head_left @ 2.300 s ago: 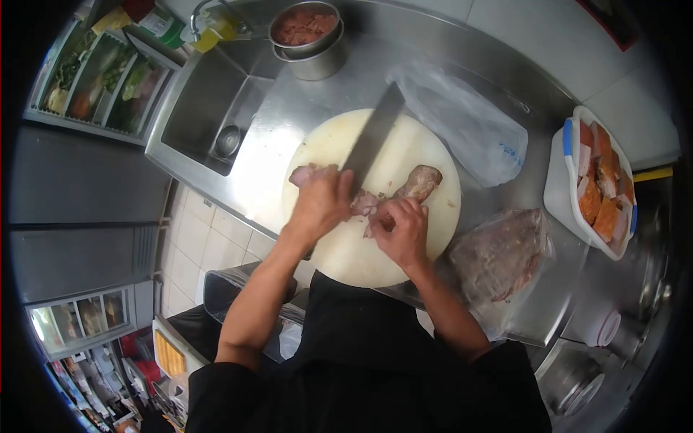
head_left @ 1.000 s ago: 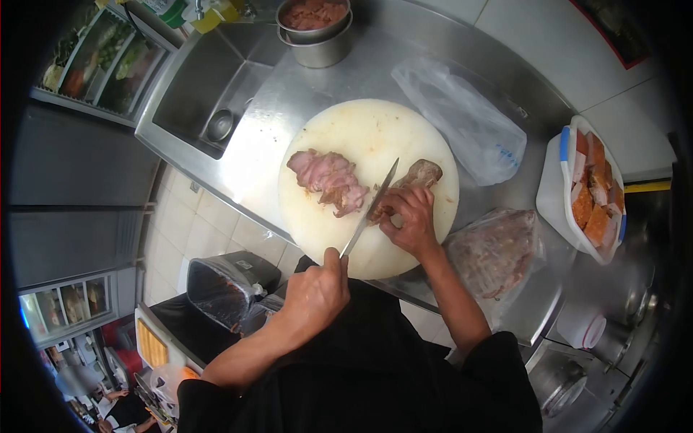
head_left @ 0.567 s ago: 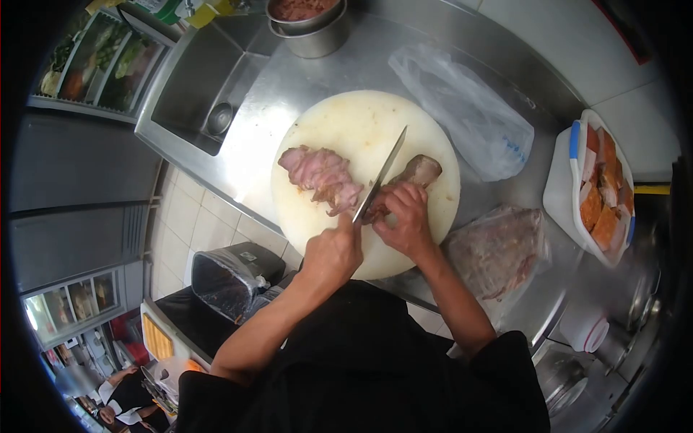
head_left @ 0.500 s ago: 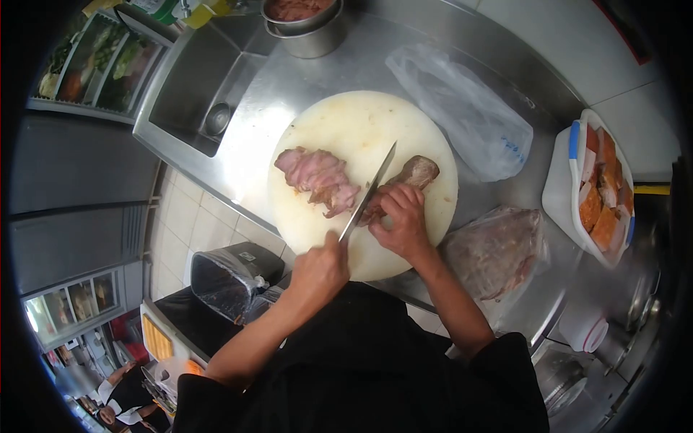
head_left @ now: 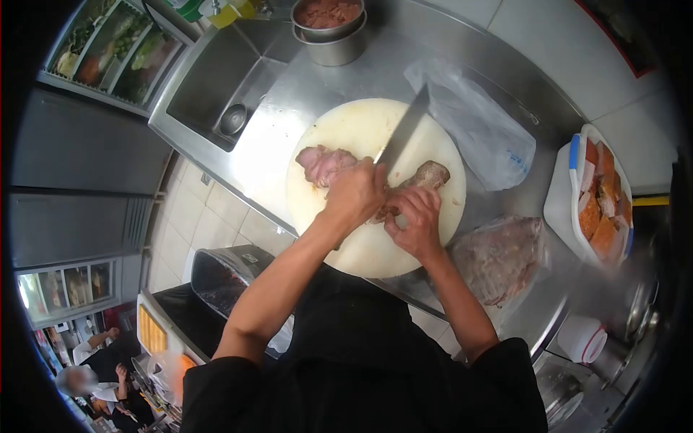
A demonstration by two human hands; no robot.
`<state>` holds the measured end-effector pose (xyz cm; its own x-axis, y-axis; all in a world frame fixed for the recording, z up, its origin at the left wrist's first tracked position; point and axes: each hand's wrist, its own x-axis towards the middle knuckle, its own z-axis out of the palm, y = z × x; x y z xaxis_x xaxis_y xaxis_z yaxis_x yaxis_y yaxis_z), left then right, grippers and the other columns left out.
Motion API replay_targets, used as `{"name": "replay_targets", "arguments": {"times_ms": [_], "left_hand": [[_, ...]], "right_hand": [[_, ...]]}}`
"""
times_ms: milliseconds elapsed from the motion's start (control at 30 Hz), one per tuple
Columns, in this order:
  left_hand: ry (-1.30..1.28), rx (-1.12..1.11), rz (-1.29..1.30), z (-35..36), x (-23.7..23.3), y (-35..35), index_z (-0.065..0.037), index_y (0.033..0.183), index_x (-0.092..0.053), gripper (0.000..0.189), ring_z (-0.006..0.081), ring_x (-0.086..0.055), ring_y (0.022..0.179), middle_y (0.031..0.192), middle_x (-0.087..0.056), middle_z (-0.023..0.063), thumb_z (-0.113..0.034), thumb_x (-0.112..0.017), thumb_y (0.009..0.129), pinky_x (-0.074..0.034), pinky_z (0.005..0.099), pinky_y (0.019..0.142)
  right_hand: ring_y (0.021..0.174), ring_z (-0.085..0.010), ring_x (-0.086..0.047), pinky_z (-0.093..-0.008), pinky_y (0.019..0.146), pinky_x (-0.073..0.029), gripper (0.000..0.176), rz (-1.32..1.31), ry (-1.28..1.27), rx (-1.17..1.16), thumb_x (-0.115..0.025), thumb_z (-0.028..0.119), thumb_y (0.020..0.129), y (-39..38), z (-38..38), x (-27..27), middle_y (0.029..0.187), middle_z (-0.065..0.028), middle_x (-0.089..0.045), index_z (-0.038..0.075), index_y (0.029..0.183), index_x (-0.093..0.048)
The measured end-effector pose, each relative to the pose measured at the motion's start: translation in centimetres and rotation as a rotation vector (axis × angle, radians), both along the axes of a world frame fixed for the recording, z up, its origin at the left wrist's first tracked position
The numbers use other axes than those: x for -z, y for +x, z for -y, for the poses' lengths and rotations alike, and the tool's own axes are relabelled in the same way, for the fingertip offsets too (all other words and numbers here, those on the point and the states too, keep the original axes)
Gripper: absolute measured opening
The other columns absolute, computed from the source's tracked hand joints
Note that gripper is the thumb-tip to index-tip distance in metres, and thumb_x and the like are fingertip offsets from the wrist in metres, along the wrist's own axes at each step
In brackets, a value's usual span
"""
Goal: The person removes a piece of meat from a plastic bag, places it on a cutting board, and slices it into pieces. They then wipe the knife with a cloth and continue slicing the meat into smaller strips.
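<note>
On a round white cutting board (head_left: 361,254) lie sliced pink meat (head_left: 322,163) at the left and an uncut brown piece of meat (head_left: 432,174) at the right. My left hand (head_left: 357,189) is closed around the handle of a knife (head_left: 406,124), whose broad blade points up and to the right above the board. My right hand (head_left: 417,215) rests with bent fingers on the near end of the brown piece. The left hand covers part of the slices, and the two hands are close together.
A clear plastic bag (head_left: 485,137) and a bagged piece of meat (head_left: 500,260) lie right of the board. Farther right is a white tub (head_left: 560,195) of roasted meat. Metal bowls (head_left: 333,50) stand at the back, beside a sink (head_left: 209,97). A person (head_left: 108,368) is at lower left.
The left hand has moved up and right with the knife, which now shows its broad side. The camera view has shifted slightly. The right hand stays on the brown meat.
</note>
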<state>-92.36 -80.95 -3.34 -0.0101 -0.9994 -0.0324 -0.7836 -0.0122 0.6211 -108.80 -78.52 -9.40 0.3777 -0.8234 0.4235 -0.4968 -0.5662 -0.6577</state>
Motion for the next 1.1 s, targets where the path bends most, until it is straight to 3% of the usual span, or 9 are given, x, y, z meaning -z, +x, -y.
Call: {"name": "replay_targets", "arguments": {"times_ms": [100, 167, 300, 400, 700, 833, 900, 1000, 1100], "left_hand": [[-0.093, -0.049, -0.017, -2.8, -3.4, 1.3, 0.005, 0.087, -0.054, 0.031, 0.051, -0.059, 0.063, 0.063, -0.058, 0.032, -0.024, -0.052, 0.098, -0.046, 0.0569, 0.058], [0.05, -0.095, 0.037, -4.8, -4.7, 1.8, 0.005, 0.089, -0.052, 0.029, 0.0513, -0.058, 0.059, 0.059, -0.056, 0.0311, -0.022, -0.052, 0.098, -0.045, 0.0568, 0.055], [0.11, -0.042, 0.087, -8.6, -5.3, 1.4, 0.004, 0.089, -0.049, 0.025, 0.0513, -0.056, 0.056, 0.056, -0.055, 0.0299, -0.019, -0.052, 0.098, -0.044, 0.0573, 0.052], [0.123, 0.022, 0.165, -10.3, -5.7, 0.7, 0.0, 0.085, -0.045, 0.024, 0.0461, -0.057, 0.047, 0.052, -0.055, 0.026, -0.019, -0.052, 0.098, -0.046, 0.0531, 0.043], [0.281, 0.035, 0.234, -12.8, -7.2, 0.5, 0.0, 0.087, -0.045, 0.023, 0.0443, -0.059, 0.048, 0.052, -0.056, 0.0252, -0.018, -0.052, 0.098, -0.048, 0.0525, 0.044], [0.268, 0.022, 0.207, -9.4, -3.4, -0.7, 0.003, 0.089, -0.045, 0.024, 0.0502, -0.058, 0.054, 0.054, -0.056, 0.0279, -0.018, -0.053, 0.098, -0.047, 0.0573, 0.049], [0.097, 0.037, 0.154, -7.2, -1.5, -1.5, 0.002, 0.089, -0.045, 0.022, 0.0498, -0.058, 0.053, 0.054, -0.056, 0.0286, -0.017, -0.052, 0.098, -0.047, 0.0578, 0.049], [0.154, 0.038, 0.224, -9.0, -1.9, -0.9, 0.002, 0.09, -0.045, 0.024, 0.0441, -0.061, 0.05, 0.054, -0.058, 0.0258, -0.02, -0.052, 0.098, -0.048, 0.0534, 0.045], [0.252, 0.016, 0.295, -11.1, -2.3, -0.2, 0.002, 0.089, -0.045, 0.026, 0.044, -0.06, 0.048, 0.054, -0.058, 0.0255, -0.021, -0.053, 0.097, -0.047, 0.0535, 0.044]], "right_hand": [[0.113, -0.0297, -0.051, -0.054, 0.104, -0.031, 0.029, -0.147, -0.113, 0.188, -0.073, 0.021, 0.062, -0.1, -0.3, -1.4, 0.109, -0.0064, -0.061, 0.01, 0.089, -0.068], [0.117, -0.0295, -0.045, -0.0604, 0.106, -0.024, 0.035, -0.093, -0.094, 0.259, -0.075, 0.028, 0.06, -0.3, 0.3, -1.3, 0.111, -0.0053, -0.059, 0.012, 0.09, -0.07], [0.117, -0.0288, -0.045, -0.0601, 0.106, -0.023, 0.037, -0.149, -0.006, 0.184, -0.076, 0.029, 0.058, -0.5, 0.5, -1.1, 0.108, -0.0052, -0.058, 0.014, 0.091, -0.07], [0.115, -0.0285, -0.046, -0.0605, 0.106, -0.023, 0.036, -0.143, -0.01, 0.183, -0.076, 0.028, 0.058, -0.3, 0.4, -1.1, 0.104, -0.0045, -0.057, 0.016, 0.091, -0.071], [0.115, -0.0258, -0.046, -0.0597, 0.107, -0.021, 0.035, -0.106, 0.015, 0.187, -0.076, 0.027, 0.058, -0.3, 0.5, -0.8, 0.105, -0.0018, -0.06, 0.018, 0.091, -0.071], [0.115, -0.0256, -0.045, -0.0605, 0.106, -0.021, 0.035, -0.13, 0.024, 0.183, -0.076, 0.028, 0.058, -0.2, 0.4, -1.1, 0.103, 0.0001, -0.062, 0.016, 0.09, -0.07], [0.115, -0.0255, -0.045, -0.0608, 0.107, -0.021, 0.034, -0.128, 0.03, 0.185, -0.076, 0.029, 0.059, 0.0, 0.4, -1.0, 0.103, 0.0006, -0.062, 0.016, 0.09, -0.069], [0.115, -0.0257, -0.045, -0.0614, 0.107, -0.02, 0.035, -0.093, 0.024, 0.2, -0.075, 0.029, 0.059, -0.1, 0.3, -0.7, 0.104, 0.0009, -0.062, 0.015, 0.09, -0.068], [0.115, -0.0257, -0.045, -0.0619, 0.107, -0.02, 0.038, -0.13, 0.068, 0.192, -0.075, 0.029, 0.058, -0.1, 0.3, -0.8, 0.105, 0.0006, -0.061, 0.014, 0.091, -0.067]]}}
